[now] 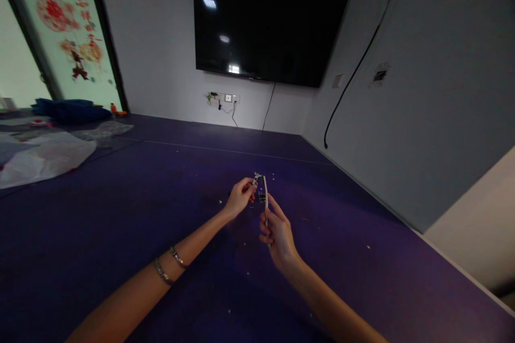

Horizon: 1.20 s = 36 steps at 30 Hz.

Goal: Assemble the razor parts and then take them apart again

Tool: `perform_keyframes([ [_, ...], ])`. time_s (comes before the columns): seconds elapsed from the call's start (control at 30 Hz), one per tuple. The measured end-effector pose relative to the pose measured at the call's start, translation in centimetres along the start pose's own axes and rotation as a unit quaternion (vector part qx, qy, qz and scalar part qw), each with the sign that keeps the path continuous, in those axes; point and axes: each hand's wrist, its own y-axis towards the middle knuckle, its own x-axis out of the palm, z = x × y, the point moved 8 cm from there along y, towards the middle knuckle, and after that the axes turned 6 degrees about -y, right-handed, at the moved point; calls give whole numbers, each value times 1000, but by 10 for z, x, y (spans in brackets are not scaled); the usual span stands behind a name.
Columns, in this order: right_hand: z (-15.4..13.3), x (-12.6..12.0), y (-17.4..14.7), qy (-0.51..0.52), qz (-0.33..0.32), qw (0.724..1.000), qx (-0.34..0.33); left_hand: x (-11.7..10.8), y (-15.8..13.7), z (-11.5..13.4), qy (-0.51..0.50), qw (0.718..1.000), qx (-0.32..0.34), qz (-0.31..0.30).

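Just ahead of me, above the purple floor, both hands meet at a small object. My left hand (241, 196) pinches a small pale piece (256, 177) with metallic-looking parts at its upper end. My right hand (279, 236) grips the lower part of a thin white panel (265, 191), seen nearly edge-on and upright. The tops of the panel and the pale piece touch or nearly touch. A small dark part with light edges (262, 198) shows left of the panel; whether it is attached cannot be made out. My left wrist wears two bracelets.
White scraps (368, 247) dot the purple floor (193, 171). A crumpled white sheet (52, 155) and a dark blue cloth bundle (70, 111) lie left. A television (269, 21) hangs above wall sockets (228, 98); a black cable (354, 77) dangles at right.
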Motion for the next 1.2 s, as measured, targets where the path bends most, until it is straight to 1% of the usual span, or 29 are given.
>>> perform_keyframes([
  [0.17, -8, 3, 10, 8, 3, 1000, -16, 5, -3, 1, 7, 1000, -13, -14],
  [0.23, -5, 5, 8, 12, 1, 1000, -15, 5, -3, 2, 8, 1000, -12, -13],
  [0.4, 7, 10, -5, 16, -9, 1000, 12, -2, -1, 2, -9, 1000, -8, 14],
  [0.57, -6, 11, 3, 32, 3, 999, -23, 2, -2, 1, -18, 1000, -15, 2],
  [0.8, 2, 12, -2, 32, 0, 999, -6, -2, 0, -1, -29, 999, -12, 27],
  [0.97, -5, 10, 4, 44, 4, 999, -18, 2, -1, -1, -27, 999, -15, 10],
  [1.2, 3, 10, -3, 45, 10, 999, -4, -1, -1, 0, -31, 999, -13, 14],
])
